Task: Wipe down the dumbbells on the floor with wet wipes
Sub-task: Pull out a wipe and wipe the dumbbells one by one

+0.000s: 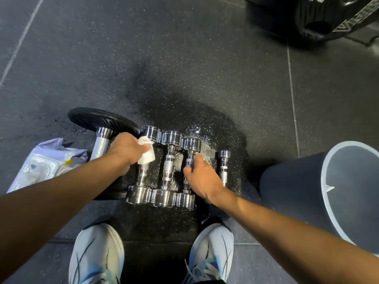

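Three chrome dumbbells lie side by side on the wet black floor: the left dumbbell [143, 175], the middle dumbbell [168, 167] and the right dumbbell [189, 148]. My left hand [125, 149] grips a crumpled white wet wipe [146, 153] and holds it over the upper handle of the left dumbbell. My right hand [202, 177] curls its fingers round the handle of the right dumbbell. A smaller chrome bar [224, 167] lies just right of them. A large dumbbell with black plates [102, 121] lies at the left, partly under my left arm.
A pale wet-wipe pack [41, 165] lies on the floor at the left. A dark bin with a pale rim [328, 181] stands at the right. My two white shoes [96, 255] are planted below the dumbbells. A black bag [320, 15] sits at the top right.
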`<move>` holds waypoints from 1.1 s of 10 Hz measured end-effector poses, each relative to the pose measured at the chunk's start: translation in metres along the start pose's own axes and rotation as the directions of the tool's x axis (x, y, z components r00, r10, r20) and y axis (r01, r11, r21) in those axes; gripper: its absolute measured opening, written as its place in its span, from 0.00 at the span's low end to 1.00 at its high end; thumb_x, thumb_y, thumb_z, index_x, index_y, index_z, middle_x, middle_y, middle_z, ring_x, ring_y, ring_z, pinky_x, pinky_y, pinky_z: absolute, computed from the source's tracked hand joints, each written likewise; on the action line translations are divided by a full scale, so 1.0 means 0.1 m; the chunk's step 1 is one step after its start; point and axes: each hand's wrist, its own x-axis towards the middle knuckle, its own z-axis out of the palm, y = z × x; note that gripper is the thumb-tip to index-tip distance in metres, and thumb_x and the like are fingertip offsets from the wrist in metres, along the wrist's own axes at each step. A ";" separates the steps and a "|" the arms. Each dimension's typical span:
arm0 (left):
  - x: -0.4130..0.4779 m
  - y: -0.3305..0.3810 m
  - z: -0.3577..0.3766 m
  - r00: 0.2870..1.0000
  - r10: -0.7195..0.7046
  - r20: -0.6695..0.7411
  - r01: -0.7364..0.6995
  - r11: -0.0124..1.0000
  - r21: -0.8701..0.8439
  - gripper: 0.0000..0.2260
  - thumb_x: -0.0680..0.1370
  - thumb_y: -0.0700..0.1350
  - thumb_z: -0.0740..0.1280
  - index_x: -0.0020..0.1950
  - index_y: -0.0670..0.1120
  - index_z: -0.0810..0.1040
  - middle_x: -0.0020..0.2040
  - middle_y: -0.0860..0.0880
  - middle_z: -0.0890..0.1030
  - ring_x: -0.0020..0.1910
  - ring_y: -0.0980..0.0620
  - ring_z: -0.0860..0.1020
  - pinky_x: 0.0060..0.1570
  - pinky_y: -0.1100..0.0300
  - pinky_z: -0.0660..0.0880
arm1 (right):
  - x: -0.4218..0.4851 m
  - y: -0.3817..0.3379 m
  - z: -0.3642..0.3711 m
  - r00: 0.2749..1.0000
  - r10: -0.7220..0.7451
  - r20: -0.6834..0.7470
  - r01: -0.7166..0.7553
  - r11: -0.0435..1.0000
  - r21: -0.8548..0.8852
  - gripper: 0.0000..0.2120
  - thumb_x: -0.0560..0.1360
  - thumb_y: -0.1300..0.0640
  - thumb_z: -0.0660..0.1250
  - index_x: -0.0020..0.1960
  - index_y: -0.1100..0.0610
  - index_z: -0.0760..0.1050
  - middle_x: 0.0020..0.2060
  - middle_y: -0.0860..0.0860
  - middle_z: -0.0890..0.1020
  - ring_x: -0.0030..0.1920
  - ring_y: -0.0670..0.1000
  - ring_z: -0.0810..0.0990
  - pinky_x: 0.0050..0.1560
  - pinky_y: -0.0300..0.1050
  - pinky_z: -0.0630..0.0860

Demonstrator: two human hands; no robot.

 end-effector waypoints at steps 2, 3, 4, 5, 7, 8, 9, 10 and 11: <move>0.00 -0.06 0.16 0.995 -0.088 -0.052 0.080 0.988 -0.134 0.16 0.81 0.45 0.70 0.66 0.38 0.77 0.59 0.42 0.81 0.56 0.42 0.80 0.52 0.49 0.77 | 0.06 -0.02 -0.08 0.994 0.073 -0.082 -0.078 0.995 -0.061 0.19 0.59 0.25 0.53 0.35 0.40 0.62 0.28 0.49 0.42 0.23 0.48 0.36 0.13 0.46 0.51; -0.02 -0.09 0.14 0.998 0.003 -0.058 -0.002 1.000 0.015 0.18 0.82 0.47 0.69 0.67 0.39 0.72 0.58 0.42 0.80 0.53 0.43 0.78 0.46 0.51 0.74 | 0.06 -0.03 -0.04 0.999 0.039 0.001 -0.038 0.995 -0.097 0.19 0.58 0.25 0.53 0.33 0.40 0.63 0.25 0.47 0.48 0.23 0.49 0.36 0.13 0.46 0.50; -0.09 -0.09 0.13 0.993 0.115 -0.010 -0.108 0.958 0.266 0.17 0.82 0.48 0.68 0.66 0.41 0.69 0.56 0.41 0.78 0.52 0.42 0.78 0.45 0.50 0.73 | 0.05 -0.09 -0.27 0.986 -0.081 0.147 0.108 0.977 -0.184 0.16 0.66 0.31 0.56 0.35 0.43 0.67 0.24 0.41 0.56 0.24 0.46 0.38 0.14 0.40 0.42; -0.19 -0.06 0.09 0.975 0.199 0.097 -0.220 0.830 0.513 0.20 0.83 0.48 0.66 0.70 0.41 0.65 0.58 0.38 0.79 0.52 0.41 0.79 0.45 0.51 0.73 | -0.12 -0.03 -0.24 0.826 -0.388 0.408 0.549 0.715 -0.432 0.08 0.84 0.61 0.60 0.48 0.61 0.62 0.40 0.57 0.73 0.29 0.41 0.57 0.23 0.29 0.63; -0.30 -0.12 0.18 0.919 0.294 0.263 -0.390 0.576 0.718 0.04 0.83 0.36 0.60 0.54 0.42 0.65 0.44 0.45 0.80 0.40 0.49 0.80 0.41 0.54 0.75 | -0.07 0.03 -0.30 0.740 -0.516 0.432 0.661 0.675 -0.326 0.06 0.82 0.70 0.55 0.48 0.65 0.59 0.36 0.62 0.64 0.34 0.45 0.69 0.29 0.36 0.77; -0.28 -0.21 0.18 0.907 0.226 0.356 -0.422 0.514 0.747 0.06 0.81 0.36 0.62 0.57 0.38 0.72 0.45 0.46 0.79 0.44 0.49 0.80 0.50 0.54 0.79 | -0.08 0.05 -0.27 0.724 -0.531 0.439 0.676 0.674 -0.299 0.06 0.81 0.72 0.53 0.47 0.68 0.57 0.35 0.60 0.63 0.33 0.45 0.66 0.37 0.38 0.79; -0.26 -0.25 0.15 0.901 0.177 0.397 -0.430 0.499 0.753 0.12 0.80 0.38 0.65 0.63 0.37 0.74 0.50 0.46 0.79 0.48 0.50 0.79 0.54 0.57 0.77 | -0.08 0.04 -0.29 0.726 -0.518 0.453 0.674 0.668 -0.315 0.06 0.81 0.72 0.53 0.47 0.67 0.57 0.36 0.62 0.63 0.34 0.45 0.67 0.36 0.37 0.79; -0.27 -0.17 0.11 0.924 0.207 0.322 -0.381 0.570 0.728 0.14 0.81 0.40 0.67 0.63 0.36 0.72 0.51 0.43 0.78 0.48 0.48 0.76 0.46 0.57 0.72 | -0.09 0.02 -0.34 0.744 -0.510 0.433 0.653 0.694 -0.305 0.04 0.82 0.70 0.52 0.50 0.64 0.60 0.41 0.64 0.69 0.34 0.44 0.66 0.31 0.34 0.78; -0.20 0.00 0.03 0.970 0.179 0.162 -0.241 0.740 0.628 0.20 0.82 0.47 0.69 0.66 0.35 0.68 0.58 0.38 0.79 0.48 0.44 0.75 0.44 0.54 0.70 | -0.11 0.01 -0.37 0.754 -0.472 0.457 0.620 0.741 -0.258 0.04 0.84 0.69 0.53 0.50 0.64 0.62 0.43 0.65 0.69 0.32 0.44 0.65 0.31 0.36 0.78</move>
